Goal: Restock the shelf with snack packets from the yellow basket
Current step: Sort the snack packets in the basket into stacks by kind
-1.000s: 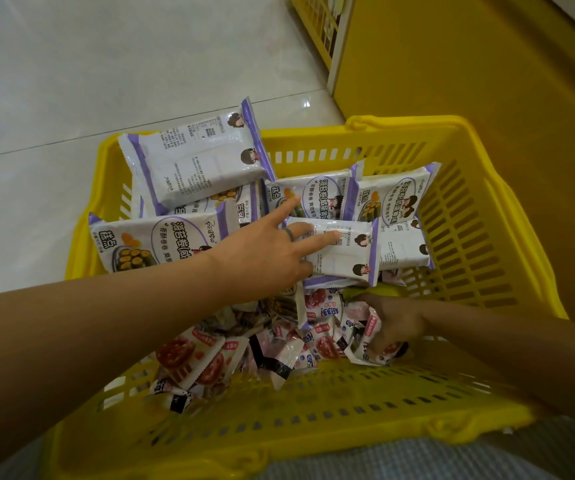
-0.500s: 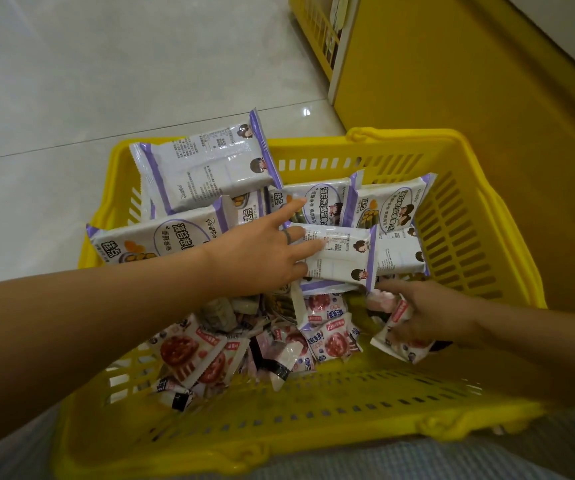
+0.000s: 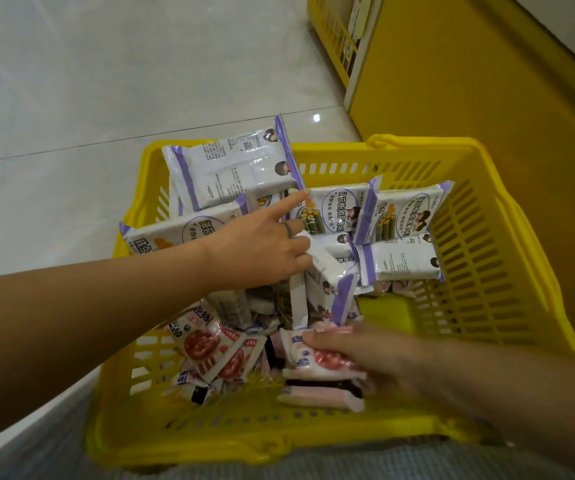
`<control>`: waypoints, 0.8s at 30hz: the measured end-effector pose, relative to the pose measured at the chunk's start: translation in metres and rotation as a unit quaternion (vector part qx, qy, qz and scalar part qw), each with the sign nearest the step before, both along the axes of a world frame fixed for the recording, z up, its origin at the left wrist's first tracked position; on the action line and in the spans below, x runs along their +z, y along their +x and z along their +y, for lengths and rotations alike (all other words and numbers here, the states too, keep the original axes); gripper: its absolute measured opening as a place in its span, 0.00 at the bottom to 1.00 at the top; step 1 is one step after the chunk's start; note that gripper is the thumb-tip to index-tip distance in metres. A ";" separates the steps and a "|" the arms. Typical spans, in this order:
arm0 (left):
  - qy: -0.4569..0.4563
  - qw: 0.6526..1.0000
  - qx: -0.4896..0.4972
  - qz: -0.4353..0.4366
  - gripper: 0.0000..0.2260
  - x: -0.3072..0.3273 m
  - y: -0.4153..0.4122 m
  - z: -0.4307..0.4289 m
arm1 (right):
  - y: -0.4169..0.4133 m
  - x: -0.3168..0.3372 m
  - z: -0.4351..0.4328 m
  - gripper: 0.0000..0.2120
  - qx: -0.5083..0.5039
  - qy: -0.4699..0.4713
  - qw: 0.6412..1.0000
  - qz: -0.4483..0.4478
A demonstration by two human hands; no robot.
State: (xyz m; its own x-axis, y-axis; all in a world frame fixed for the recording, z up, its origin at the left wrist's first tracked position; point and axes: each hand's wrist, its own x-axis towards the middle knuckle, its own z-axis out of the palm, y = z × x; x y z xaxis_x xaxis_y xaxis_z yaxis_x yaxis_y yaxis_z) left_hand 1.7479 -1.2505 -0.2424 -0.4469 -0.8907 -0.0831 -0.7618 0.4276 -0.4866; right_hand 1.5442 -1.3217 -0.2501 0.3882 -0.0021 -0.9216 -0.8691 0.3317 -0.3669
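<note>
Pale floor (image 3: 89, 81) tiles fill the upper left, and the yellow side of a shelf (image 3: 452, 91) rises at the upper right. Close below the camera sits a yellow basket (image 3: 507, 216), its near rim against grey checked cloth (image 3: 348, 465). Large white and purple packets (image 3: 400, 261) crowd the far half of the basket, some face up and some showing their printed backs, with the top one (image 3: 230, 171) leaning over the far rim. Small pink packets (image 3: 210, 348) lie heaped in the near left part, and a patch of the basket's bottom shows bare near the right wall. The left grip (image 3: 262, 244) reaches in from the left, a ring on its middle finger. Its index finger (image 3: 289, 202) points straight out, the tip at the lower corner of the top one, while the other fingers curl onto the upper edge of a tilted packet (image 3: 331, 289) that stands steeply among the others; the thumb is hidden. The right grip (image 3: 358, 355) comes in from the lower right, blurred, clenched round a pink bunch (image 3: 317, 367) of several small packets just above the near wall, with more pink packets lying under it.
</note>
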 end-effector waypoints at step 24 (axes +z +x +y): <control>0.091 0.990 -0.018 0.102 0.37 -0.002 -0.012 0.016 | 0.017 -0.030 -0.011 0.05 0.176 -0.103 0.959 -0.197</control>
